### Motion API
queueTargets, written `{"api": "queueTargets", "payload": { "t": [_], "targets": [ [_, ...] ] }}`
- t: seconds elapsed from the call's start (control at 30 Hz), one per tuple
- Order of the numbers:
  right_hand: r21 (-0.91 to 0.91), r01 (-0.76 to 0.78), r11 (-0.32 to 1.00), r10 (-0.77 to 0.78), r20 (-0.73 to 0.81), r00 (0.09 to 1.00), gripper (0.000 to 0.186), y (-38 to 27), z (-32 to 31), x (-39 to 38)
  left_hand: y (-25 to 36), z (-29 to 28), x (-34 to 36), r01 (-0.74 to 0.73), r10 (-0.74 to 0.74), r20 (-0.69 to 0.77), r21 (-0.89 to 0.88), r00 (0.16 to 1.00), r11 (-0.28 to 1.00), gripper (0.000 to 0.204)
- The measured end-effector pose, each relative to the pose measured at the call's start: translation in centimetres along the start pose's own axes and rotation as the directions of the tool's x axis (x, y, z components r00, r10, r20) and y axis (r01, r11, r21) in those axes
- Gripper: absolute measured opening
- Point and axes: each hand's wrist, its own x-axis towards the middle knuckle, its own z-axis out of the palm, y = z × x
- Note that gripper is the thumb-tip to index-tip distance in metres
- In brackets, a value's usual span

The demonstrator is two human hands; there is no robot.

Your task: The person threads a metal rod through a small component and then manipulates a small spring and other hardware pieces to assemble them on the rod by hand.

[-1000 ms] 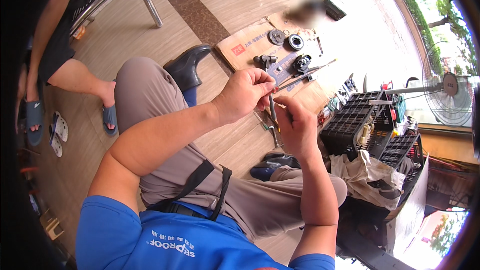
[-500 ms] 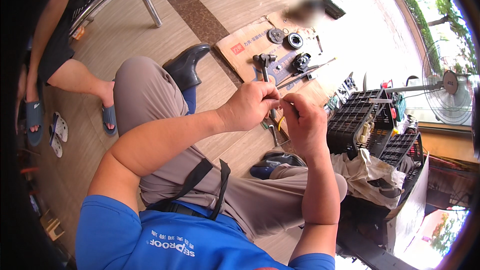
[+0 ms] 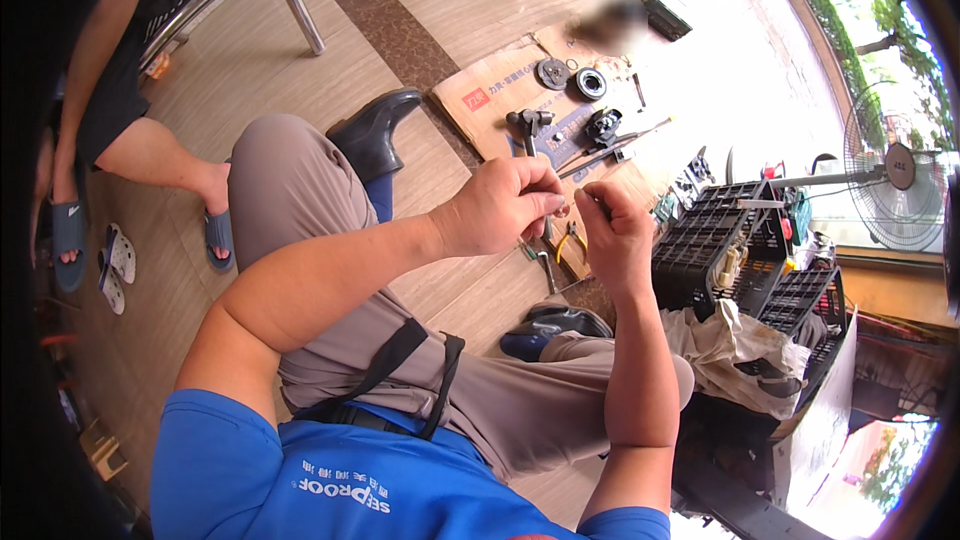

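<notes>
My left hand [image 3: 503, 206] is closed in a pinch, with a tiny shiny piece [image 3: 562, 210] at its thumb and fingertips, too small to name. Just to its right, my right hand [image 3: 617, 232] has its fingers curled and pressed together; anything inside them is hidden. A small gap separates the two hands. Behind and beneath my left hand a hammer [image 3: 530, 121] lies on the flattened cardboard [image 3: 463, 120], its handle partly covered by the hand. Yellow-handled pliers [image 3: 571, 241] lie below the gap between my hands.
Round metal parts [image 3: 590, 83], a black part [image 3: 603, 126] and long thin tools lie on the cardboard. Black plastic crates [image 3: 700, 245] and a fan [image 3: 898, 168] stand at the right. Another person's leg [image 3: 165, 155] and loose clogs [image 3: 117, 265] are at the left.
My hands, whose fingertips met before, have moved apart; the right one shifted slightly right. The shiny piece at my left fingertips and the pliers now show more clearly.
</notes>
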Motion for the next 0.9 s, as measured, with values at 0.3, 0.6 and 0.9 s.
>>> {"api": "queueTargets", "payload": {
  "t": [0.3,0.6,0.9],
  "targets": [
    [0.192,-0.246,0.950,0.225,0.125,0.966,0.016,1.7,0.5,-0.7,0.4,-0.5,0.4,0.038,-0.040,-0.076,-0.019,0.996,0.999,0.010],
    [0.636,-0.193,0.747,0.009,0.281,0.960,0.037,1.0,2.5,-1.4,0.0,-0.5,0.5,-0.006,-0.002,-0.090,-0.091,0.996,0.996,0.008],
    [0.533,-0.224,0.816,0.144,0.188,0.972,0.012,0.4,2.0,-1.4,0.1,-0.7,0.6,0.000,-0.007,-0.104,-0.058,0.995,0.998,0.009]
  ]
}}
